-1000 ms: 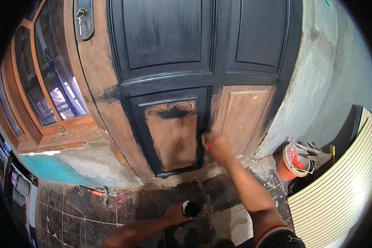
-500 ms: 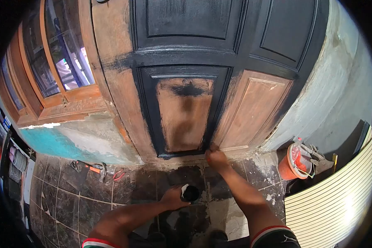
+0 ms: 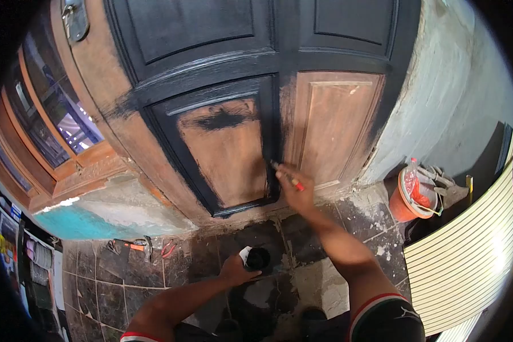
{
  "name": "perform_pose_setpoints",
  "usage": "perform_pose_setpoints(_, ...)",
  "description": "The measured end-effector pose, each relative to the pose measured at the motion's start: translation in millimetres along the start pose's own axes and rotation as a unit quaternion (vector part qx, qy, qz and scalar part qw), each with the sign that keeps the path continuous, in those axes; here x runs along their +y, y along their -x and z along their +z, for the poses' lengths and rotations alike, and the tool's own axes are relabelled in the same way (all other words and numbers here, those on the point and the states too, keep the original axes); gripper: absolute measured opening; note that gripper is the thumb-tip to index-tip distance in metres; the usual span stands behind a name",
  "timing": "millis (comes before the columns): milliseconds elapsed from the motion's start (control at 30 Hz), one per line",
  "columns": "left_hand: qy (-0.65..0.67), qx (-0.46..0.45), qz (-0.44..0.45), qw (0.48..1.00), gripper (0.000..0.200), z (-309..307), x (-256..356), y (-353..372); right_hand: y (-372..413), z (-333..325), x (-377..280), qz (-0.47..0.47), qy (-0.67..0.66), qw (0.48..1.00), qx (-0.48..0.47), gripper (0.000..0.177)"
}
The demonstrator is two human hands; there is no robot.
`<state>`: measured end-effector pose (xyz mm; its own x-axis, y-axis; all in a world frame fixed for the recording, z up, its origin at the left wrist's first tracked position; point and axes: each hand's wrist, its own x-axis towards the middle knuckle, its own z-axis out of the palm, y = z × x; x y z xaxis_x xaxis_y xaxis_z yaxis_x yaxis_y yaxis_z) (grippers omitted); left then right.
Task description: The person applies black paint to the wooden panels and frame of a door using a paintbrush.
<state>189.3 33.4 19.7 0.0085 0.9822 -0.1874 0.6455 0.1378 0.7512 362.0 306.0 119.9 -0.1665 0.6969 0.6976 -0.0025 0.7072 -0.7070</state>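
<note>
In my right hand point(image 3: 296, 185) is a paintbrush point(image 3: 276, 165), its red handle end showing below my fingers. The bristle end touches the black frame beside the lower middle panel of the wooden door point(image 3: 330, 125). That panel point(image 3: 233, 154) is bare brown wood with a black smear near its top and black moulding around it. Low over the floor, my left hand point(image 3: 236, 270) is closed around a small cup of black paint point(image 3: 257, 258), with a whitish patch on its rim side. The upper door panels point(image 3: 194, 28) are coated black.
A hammer point(image 3: 147, 248) and red-handled pliers point(image 3: 168, 249) lie on the dark tiled floor point(image 3: 111, 285) at left. An orange bucket point(image 3: 402, 205) with tools and a plastic bottle stands right, near a cream ribbed panel point(image 3: 473, 251). A window point(image 3: 51, 114) is at left.
My right hand has moved up from the panel's bottom corner along its right side, and the brush now shows. My left hand still holds the cup. The view has shifted right.
</note>
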Motion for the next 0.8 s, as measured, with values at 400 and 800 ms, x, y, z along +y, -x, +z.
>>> perform_pose_setpoints(400, -0.011, 0.121, -0.023, 0.992, 0.069, -43.5, 31.2, 40.3, -34.7, -27.9, -2.0, -0.012, 0.014, 0.998, -0.066, 0.018)
perform_pose_setpoints(800, 0.126, 0.256, -0.084, 0.955, 0.067, -2.9, 12.8, 13.5, 90.3, -8.3, 107.3, 0.035, 0.126, 0.975, -0.18, 0.018)
